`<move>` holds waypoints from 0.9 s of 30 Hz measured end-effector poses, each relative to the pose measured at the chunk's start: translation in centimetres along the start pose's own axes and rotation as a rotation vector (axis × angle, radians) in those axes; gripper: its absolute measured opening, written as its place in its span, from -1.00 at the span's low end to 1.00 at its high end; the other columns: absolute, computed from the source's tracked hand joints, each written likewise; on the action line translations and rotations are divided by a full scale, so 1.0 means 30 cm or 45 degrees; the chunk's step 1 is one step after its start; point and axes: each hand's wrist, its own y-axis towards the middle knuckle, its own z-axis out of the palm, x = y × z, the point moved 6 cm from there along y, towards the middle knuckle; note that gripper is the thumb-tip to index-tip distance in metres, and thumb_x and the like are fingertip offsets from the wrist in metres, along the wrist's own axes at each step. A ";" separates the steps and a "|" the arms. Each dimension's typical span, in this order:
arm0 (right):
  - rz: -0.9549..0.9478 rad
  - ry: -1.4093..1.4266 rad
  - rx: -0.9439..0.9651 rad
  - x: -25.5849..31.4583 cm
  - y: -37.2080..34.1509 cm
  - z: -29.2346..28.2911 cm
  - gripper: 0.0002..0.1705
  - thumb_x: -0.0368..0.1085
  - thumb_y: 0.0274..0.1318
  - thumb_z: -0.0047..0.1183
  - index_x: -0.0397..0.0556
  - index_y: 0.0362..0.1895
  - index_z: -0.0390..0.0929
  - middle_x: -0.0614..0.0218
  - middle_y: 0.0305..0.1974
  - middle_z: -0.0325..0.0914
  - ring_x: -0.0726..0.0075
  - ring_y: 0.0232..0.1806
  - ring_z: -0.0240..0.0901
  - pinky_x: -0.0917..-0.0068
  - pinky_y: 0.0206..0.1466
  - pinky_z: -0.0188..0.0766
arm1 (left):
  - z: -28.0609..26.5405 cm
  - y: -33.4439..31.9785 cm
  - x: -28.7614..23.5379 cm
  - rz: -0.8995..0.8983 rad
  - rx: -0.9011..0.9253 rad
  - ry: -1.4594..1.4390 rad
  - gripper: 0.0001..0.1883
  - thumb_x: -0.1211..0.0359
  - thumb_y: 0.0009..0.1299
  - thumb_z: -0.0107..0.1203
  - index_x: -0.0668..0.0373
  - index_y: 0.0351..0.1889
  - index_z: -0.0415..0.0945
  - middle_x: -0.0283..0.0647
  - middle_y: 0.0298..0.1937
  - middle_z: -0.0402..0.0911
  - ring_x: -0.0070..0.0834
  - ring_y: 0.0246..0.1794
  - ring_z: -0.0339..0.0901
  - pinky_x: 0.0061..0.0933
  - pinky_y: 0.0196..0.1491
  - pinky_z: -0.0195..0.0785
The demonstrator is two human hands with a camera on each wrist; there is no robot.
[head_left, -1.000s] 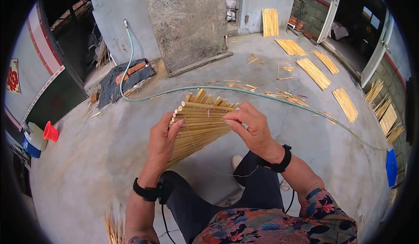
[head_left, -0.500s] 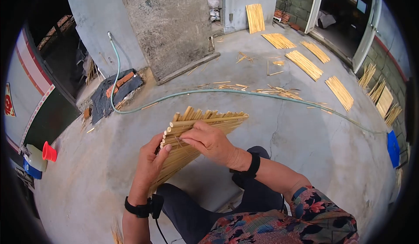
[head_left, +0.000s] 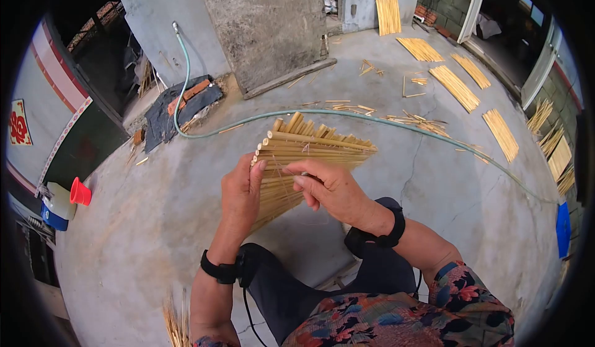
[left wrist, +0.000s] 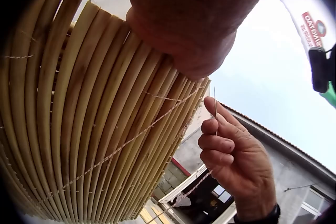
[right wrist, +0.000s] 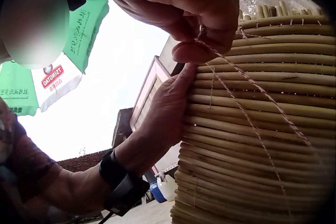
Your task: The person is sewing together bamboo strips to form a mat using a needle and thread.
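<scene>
- Holding up the left edge of a mat of pale stalks (head_left: 322, 143), the left hand (head_left: 240, 195) is clamped on it, thumb on the near face beside the cut ends.
- The right hand (head_left: 334, 189) has thumb and forefinger together on a thin needle (left wrist: 215, 98), its other fingers curled; whether it touches the mat, I cannot tell.
- A twisted red-and-white thread (right wrist: 273, 102) slants from the right hand's fingertips across the stalks.
- The mat tilts in front of the person's dark trousers (head_left: 279, 291), above the grey floor (head_left: 155, 223).
- On the far side of it, a green hose (head_left: 291, 111) curves across the floor, with loose stalks (head_left: 418, 121) lying just beside it.
- To the far right, four flat mats (head_left: 455, 89) lie apart from one another, and an upright mat (head_left: 388, 14) leans against the wall.
- Well to the left, a red cup (head_left: 79, 192) is next to a white-and-blue container (head_left: 62, 207).
</scene>
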 end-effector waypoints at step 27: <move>-0.513 -0.652 -0.095 0.026 0.034 -0.019 -0.75 -0.34 0.15 -0.05 -0.12 -0.09 0.49 0.06 -0.18 0.55 0.00 -0.17 0.49 0.26 -0.13 0.43 | 0.005 -0.004 0.009 0.010 -0.039 -0.071 -0.80 0.27 0.41 0.01 0.15 -0.11 0.44 -0.14 -0.44 0.58 -0.40 -0.44 0.55 -0.49 -0.31 0.36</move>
